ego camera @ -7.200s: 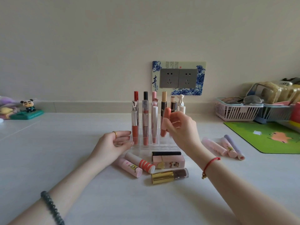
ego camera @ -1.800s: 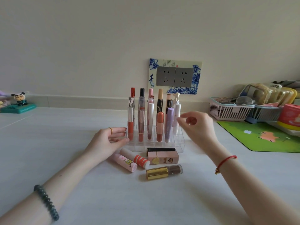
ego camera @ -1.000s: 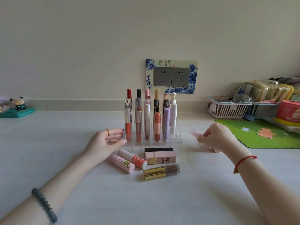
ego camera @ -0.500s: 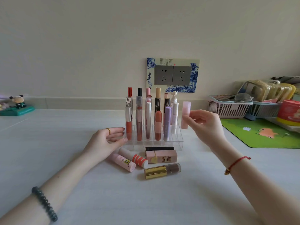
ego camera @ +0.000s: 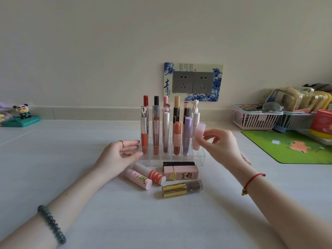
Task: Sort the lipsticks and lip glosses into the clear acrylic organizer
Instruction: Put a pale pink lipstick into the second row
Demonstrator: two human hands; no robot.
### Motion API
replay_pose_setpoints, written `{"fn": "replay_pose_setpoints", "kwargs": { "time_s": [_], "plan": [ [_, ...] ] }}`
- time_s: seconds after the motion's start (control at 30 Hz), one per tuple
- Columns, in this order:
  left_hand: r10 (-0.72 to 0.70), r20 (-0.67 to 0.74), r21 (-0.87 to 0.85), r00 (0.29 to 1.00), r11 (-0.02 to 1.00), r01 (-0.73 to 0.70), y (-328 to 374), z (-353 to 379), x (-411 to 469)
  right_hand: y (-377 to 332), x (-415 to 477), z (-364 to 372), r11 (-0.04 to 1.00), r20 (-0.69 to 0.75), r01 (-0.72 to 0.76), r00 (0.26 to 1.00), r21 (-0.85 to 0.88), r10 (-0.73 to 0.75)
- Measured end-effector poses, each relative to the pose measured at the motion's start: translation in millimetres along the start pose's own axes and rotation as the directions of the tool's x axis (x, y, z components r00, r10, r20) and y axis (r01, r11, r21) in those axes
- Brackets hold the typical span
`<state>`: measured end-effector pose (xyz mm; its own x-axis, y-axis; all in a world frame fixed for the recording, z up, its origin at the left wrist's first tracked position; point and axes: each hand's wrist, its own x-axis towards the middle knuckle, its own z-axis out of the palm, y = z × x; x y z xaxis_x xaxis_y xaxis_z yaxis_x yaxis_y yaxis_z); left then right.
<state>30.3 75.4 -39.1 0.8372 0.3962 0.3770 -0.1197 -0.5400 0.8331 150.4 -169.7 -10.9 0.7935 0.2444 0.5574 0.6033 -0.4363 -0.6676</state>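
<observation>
The clear acrylic organizer (ego camera: 199, 159) stands mid-table with several upright lipsticks and glosses in its slots. My right hand (ego camera: 221, 146) pinches a pale pink tube (ego camera: 199, 134), which stands upright in the organizer's right end. My left hand (ego camera: 120, 155) rests against the organizer's left side, fingers relaxed. In front of the organizer lie a pink cartoon tube (ego camera: 139, 178), a white tube with orange stripes (ego camera: 150, 174), a black tube (ego camera: 178, 163), a pink boxy lipstick (ego camera: 180, 172) and a gold-capped gloss (ego camera: 182, 188). Another pink tube (ego camera: 246, 159) peeks out behind my right wrist.
A green mat (ego camera: 291, 147) covers the table at right. Behind it stand white and blue baskets (ego camera: 255, 116) and a red tin (ego camera: 321, 124). A panda figure (ego camera: 22, 113) sits at far left. The wall socket (ego camera: 193, 81) is behind the organizer.
My right hand picked a pale pink tube up from the table at right, carried it left and lowered it into the organizer's right end. My left hand stayed at the organizer.
</observation>
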Motion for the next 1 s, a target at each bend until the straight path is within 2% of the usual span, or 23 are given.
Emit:
{"fn": "replay_pose_setpoints", "kwargs": {
  "time_s": [0.17, 0.57, 1.0],
  "plan": [
    [0.008, -0.008, 0.005, 1.000, 1.000, -0.008, 0.0, 0.2, 0.2, 3.7, -3.1, 3.9, 0.997, -0.002, -0.057, 0.998, -0.043, 0.057],
    [0.003, -0.009, 0.026, 1.000, 1.000, -0.003, -1.2, -0.4, 0.2, 3.8, -6.8, 6.5, 0.995, 0.016, -0.066, 0.998, -0.081, 0.068],
    [0.016, -0.007, 0.028, 1.000, 0.999, -0.016, -1.3, 0.6, 0.2, 3.6, -8.3, 10.1, 0.995, 0.036, -0.090, 0.995, -0.053, 0.091]
  ]
}}
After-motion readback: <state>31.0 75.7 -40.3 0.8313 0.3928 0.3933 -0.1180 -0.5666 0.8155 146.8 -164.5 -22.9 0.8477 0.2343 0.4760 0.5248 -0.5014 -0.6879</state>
